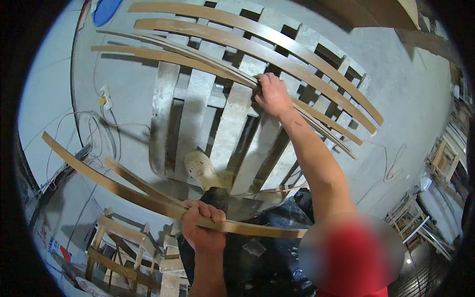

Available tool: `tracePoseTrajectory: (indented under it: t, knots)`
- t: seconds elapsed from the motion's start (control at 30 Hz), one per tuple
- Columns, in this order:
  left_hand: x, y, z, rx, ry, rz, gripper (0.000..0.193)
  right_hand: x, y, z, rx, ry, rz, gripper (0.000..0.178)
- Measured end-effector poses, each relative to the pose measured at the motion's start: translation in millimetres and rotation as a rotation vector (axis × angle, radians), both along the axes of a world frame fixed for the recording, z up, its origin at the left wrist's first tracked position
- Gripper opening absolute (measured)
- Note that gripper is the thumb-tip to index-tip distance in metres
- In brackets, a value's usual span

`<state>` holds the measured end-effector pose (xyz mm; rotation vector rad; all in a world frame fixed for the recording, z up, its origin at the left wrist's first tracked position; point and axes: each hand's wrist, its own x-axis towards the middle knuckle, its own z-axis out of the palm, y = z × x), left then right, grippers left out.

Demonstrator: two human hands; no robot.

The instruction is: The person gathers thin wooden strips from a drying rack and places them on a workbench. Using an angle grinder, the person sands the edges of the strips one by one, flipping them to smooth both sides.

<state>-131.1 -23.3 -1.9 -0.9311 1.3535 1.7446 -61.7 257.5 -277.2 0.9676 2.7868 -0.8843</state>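
Note:
My left hand [203, 225], low and left of centre, is closed around a long, thin wooden strip [123, 192]. A shorter-looking strip [141, 183] runs into the same grip. Farther off, my right hand [273, 94] grips a few narrow strips [168, 44] seen nearly edge-on; its fingertips are partly hidden. These cross above a slatted wooden pallet [195, 101]. Flat on the pallet beyond the right hand lie two long, smooth wooden strips, a far one [232, 16] and a nearer one [222, 37]. Another flat strip [198, 64] lies partly beneath the right hand's strips.
A pale, stained shoe [199, 166] stands at the pallet's near edge. Loose cables and a white socket block [105, 97] lie on the floor to the left. A wooden frame [121, 232] stands lower left; more wooden pieces [445, 161] are at far right.

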Motion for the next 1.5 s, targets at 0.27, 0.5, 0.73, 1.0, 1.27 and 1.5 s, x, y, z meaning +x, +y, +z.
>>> tracePoseTrajectory:
  t: [0.27,0.5,0.73,1.0,1.27,1.5]
  knots:
    - [1,6,3,-0.043,0.043,-0.051,0.012,-14,1,-13,-0.026,-0.243,-0.052,0.042]
    - [8,10,6,-0.056,0.024,-0.054,0.012,4,0,21,-0.177,-0.17,0.004,0.026]
    - [12,8,2,-0.046,0.079,-0.022,0.012,71,-19,122,-0.406,-0.22,0.05,0.034]
    - [18,19,44,-0.014,0.167,0.002,0.023,219,-11,382,-0.644,-0.184,-0.038,0.041]
    - [36,64,218,0.114,0.414,-0.021,0.02,370,-13,629,-0.807,-0.019,-0.15,0.046]
    - [79,141,435,0.386,0.724,-0.105,0.025,498,-42,769,-0.77,0.379,-0.288,0.048]
